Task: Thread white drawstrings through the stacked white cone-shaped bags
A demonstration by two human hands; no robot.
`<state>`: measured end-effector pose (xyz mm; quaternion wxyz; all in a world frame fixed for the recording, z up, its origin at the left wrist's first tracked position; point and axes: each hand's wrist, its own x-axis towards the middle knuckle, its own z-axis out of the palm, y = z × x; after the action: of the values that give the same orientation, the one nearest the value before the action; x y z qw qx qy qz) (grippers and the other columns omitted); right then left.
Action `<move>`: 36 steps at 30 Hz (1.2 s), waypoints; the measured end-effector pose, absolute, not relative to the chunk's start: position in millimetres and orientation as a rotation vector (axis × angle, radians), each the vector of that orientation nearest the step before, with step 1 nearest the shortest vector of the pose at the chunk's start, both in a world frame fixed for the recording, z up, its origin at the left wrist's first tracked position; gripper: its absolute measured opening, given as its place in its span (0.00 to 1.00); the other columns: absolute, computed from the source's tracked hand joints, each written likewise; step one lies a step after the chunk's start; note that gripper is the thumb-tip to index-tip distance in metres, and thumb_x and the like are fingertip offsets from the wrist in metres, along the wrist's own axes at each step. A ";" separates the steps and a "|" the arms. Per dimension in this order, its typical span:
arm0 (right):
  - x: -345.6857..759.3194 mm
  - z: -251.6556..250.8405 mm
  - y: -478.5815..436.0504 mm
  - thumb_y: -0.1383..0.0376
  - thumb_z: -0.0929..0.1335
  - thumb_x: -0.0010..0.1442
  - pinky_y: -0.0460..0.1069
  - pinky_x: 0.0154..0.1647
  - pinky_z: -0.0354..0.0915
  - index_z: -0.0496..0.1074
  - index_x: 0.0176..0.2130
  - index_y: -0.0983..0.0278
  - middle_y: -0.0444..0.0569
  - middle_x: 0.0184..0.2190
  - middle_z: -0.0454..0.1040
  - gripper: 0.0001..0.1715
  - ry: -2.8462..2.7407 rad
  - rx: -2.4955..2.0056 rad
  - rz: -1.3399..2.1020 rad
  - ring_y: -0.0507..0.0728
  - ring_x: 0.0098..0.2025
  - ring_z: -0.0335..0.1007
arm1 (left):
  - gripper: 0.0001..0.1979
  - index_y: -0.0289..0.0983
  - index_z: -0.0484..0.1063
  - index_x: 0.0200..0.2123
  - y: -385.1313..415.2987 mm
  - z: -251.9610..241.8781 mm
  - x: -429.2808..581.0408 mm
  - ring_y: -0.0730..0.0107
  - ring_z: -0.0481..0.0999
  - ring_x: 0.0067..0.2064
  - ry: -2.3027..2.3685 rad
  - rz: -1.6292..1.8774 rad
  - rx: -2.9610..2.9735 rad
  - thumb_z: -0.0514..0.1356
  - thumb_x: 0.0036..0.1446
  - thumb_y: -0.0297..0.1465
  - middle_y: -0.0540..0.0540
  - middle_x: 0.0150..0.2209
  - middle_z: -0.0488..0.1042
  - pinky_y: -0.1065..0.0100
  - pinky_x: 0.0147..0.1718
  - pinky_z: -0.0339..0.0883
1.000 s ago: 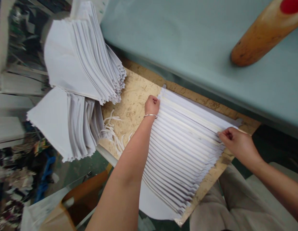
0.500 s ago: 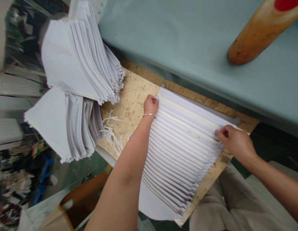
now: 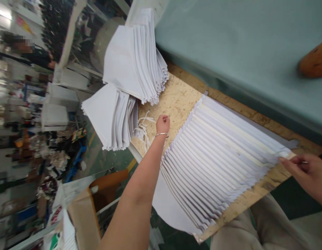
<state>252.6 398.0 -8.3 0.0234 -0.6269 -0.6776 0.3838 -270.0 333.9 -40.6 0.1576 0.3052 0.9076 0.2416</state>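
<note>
Stack: I read a fanned stack of white panels lying on a chipboard panel, edges stepped like shingles, one corner overhanging the panel toward the lap; paper or thin fabric, I cannot tell which from here.

Left hand: narrow, fingers curled into a loose fist, nothing showing in it; it sits on the chipboard just beside the stack's near edge, with a thin bangle on the wrist.

Right hand: narrow, finger and thumb pinched on the far corner of the stack, where a pale strip runs along the edge; the hand is cut off by the frame edge.

Handling: I judge the panels light, soft and floppy, likely to slide on each other; a single layer should crease easily, while the pile as a whole looks limp rather than stiff.

Hold point: my pick would be the pale strip edges or the corners, pinched, with the other hand flat on the layers to stop them sliding.

Nearby: two piles of white panels and overlap on the panel's left; loose white strings lie between them and the left hand; a grey-green bench top runs along the far side, with a rounded wooden handle on it; a cardboard box stands below.
</note>
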 end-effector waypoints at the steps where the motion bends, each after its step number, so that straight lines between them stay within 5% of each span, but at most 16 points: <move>1: 254.9 -7.7 394.4 0.38 0.66 0.50 0.56 0.23 0.57 0.66 0.31 0.54 0.51 0.25 0.71 0.25 -2.127 -1.986 1.152 0.64 0.23 0.67 | 0.06 0.37 0.69 0.35 312.3 -38.2 -277.3 0.70 0.73 0.35 2.616 0.638 0.844 0.55 0.53 0.27 0.49 0.32 0.73 0.71 0.38 0.66; 7: 249.8 -5.7 362.2 0.49 0.66 0.55 0.54 0.36 0.67 0.67 0.39 0.60 0.51 0.32 0.74 0.19 -2.056 -1.907 1.236 0.59 0.33 0.72 | 0.07 0.39 0.70 0.35 217.0 -43.8 -281.7 0.67 0.74 0.37 2.578 0.492 0.818 0.55 0.52 0.32 0.49 0.34 0.74 0.67 0.41 0.68; 14: 239.8 -10.7 350.1 0.52 0.65 0.59 0.49 0.35 0.65 0.71 0.41 0.64 0.47 0.33 0.74 0.19 -1.988 -1.773 1.443 0.55 0.33 0.69 | 0.07 0.40 0.69 0.35 186.6 -50.0 -266.3 0.65 0.74 0.36 2.564 0.415 0.829 0.55 0.53 0.35 0.48 0.33 0.74 0.65 0.40 0.69; 21: 224.7 -9.1 368.0 0.54 0.64 0.63 0.49 0.34 0.64 0.74 0.46 0.64 0.49 0.35 0.73 0.20 -2.141 -1.751 1.101 0.54 0.31 0.67 | 0.08 0.40 0.70 0.39 228.8 -22.6 -191.9 0.64 0.74 0.39 2.384 0.530 1.170 0.54 0.58 0.34 0.45 0.38 0.73 0.63 0.42 0.70; 26: 219.4 -13.3 379.9 0.59 0.62 0.64 0.50 0.38 0.64 0.73 0.52 0.63 0.51 0.38 0.71 0.21 -2.316 -1.646 0.920 0.55 0.33 0.66 | 0.13 0.39 0.71 0.47 286.1 0.9 -86.3 0.62 0.70 0.51 2.009 0.634 1.658 0.51 0.62 0.29 0.41 0.46 0.72 0.59 0.54 0.65; 36: 223.0 -17.1 378.6 0.62 0.61 0.64 0.51 0.41 0.66 0.71 0.54 0.62 0.52 0.42 0.69 0.21 -2.394 -1.633 0.975 0.56 0.36 0.68 | 0.20 0.42 0.66 0.57 354.3 -2.6 8.8 0.56 0.66 0.53 1.680 0.319 2.114 0.50 0.63 0.27 0.38 0.52 0.68 0.57 0.45 0.63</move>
<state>223.0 378.6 -17.1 0.0422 -0.5337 -0.7823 0.3185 8.8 354.3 -2.6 0.2098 0.7601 0.6042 0.1148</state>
